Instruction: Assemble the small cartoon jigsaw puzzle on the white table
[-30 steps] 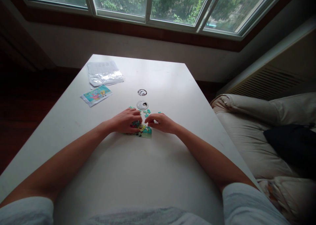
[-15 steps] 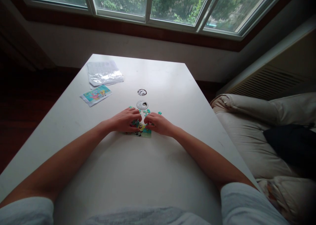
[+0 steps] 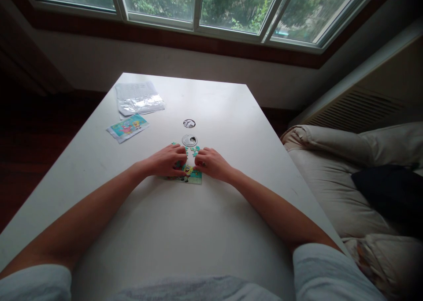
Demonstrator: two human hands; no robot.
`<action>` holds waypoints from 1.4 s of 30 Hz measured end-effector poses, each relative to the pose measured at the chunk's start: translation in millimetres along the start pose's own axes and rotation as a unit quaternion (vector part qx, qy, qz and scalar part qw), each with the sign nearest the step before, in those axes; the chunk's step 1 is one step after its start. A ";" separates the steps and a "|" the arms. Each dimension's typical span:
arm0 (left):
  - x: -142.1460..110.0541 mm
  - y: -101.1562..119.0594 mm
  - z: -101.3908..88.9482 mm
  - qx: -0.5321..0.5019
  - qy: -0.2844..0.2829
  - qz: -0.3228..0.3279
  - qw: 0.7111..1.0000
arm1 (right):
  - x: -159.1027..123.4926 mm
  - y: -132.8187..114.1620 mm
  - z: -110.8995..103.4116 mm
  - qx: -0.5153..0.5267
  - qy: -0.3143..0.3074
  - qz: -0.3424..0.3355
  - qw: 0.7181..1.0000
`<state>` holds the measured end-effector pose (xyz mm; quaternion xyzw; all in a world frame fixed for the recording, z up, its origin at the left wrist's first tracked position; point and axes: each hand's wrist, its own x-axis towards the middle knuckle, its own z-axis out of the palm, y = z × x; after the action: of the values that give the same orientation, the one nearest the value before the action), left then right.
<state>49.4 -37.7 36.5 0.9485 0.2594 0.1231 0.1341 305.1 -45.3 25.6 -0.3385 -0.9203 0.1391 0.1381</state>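
A partly joined jigsaw puzzle [image 3: 197, 177] with a yellow cartoon figure and teal parts lies flat on the white table [image 3: 185, 230]. My left hand [image 3: 169, 161] curls over its left side, thumb and fingertips down on it, hiding much of that part. At the upper right edge of the puzzle, my right hand [image 3: 214, 163] has its fingers bent in, with the thumb touching the puzzle; any single piece under those fingertips is hidden. Several loose teal jigsaw pieces [image 3: 195, 150] lie just beyond and between the hands.
Two round metal-rimmed fittings, a nearer one [image 3: 189, 140] and a farther one [image 3: 189, 123], are set in the tabletop. A cartoon picture card [image 3: 128, 128] and a clear plastic bag with papers [image 3: 140, 99] lie back left. A beige sofa [image 3: 317, 173] stands right of the table.
My right hand has shifted slightly, its fingers now covering a loose piece that showed beyond them. My left hand stays on the puzzle. The view has moved a little.
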 end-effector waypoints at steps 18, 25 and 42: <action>-5.3 -11.7 -4.8 -0.009 0.004 -0.022 1.000 | -14.0 41.1 -45.3 0.146 -0.039 0.010 0.988; -5.0 -12.4 -5.7 -0.010 0.004 -0.025 1.000 | -11.7 30.6 -35.1 0.120 -0.110 0.023 0.986; -12.2 -32.6 -10.2 -0.111 0.120 -0.147 0.976 | -12.5 28.6 -36.6 0.114 -0.091 -0.040 0.989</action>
<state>21.1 -15.1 33.7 0.8575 0.3951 0.2430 0.2228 343.7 -26.6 47.4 -0.2697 -0.9198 0.2678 0.0972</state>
